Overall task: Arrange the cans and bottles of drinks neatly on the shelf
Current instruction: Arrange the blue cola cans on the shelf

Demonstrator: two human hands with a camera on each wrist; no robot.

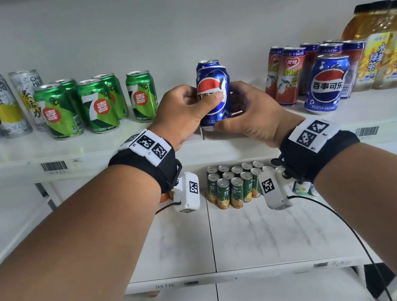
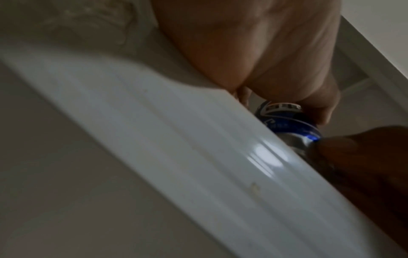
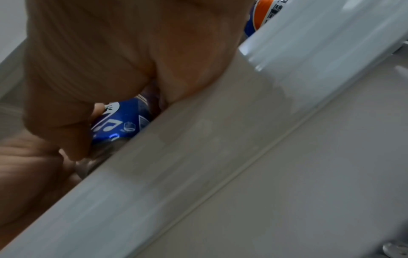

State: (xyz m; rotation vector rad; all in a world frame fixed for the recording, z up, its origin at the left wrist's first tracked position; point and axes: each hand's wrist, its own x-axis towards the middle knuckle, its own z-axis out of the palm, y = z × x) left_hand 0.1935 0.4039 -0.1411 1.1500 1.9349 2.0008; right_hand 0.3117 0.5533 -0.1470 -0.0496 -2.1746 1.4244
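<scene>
Hands, my left hand [image 1: 181,111] and right hand [image 1: 251,114], clamp one blue aluminium Pepsi can [image 1: 214,91] upright at the white metal shelf [image 1: 113,139] edge.

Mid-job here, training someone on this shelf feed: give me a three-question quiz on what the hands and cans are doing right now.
1. True or false: both the left hand and the right hand grip the blue Pepsi can.
2. Multiple choice: the green 7-Up cans stand on the upper shelf to which side of the held can? A) its left B) its right C) on the shelf below it.
3. Fill in: another blue Pepsi can stands in front of the ___ cans.

Key: 1 true; 2 A; 3 red.
</scene>
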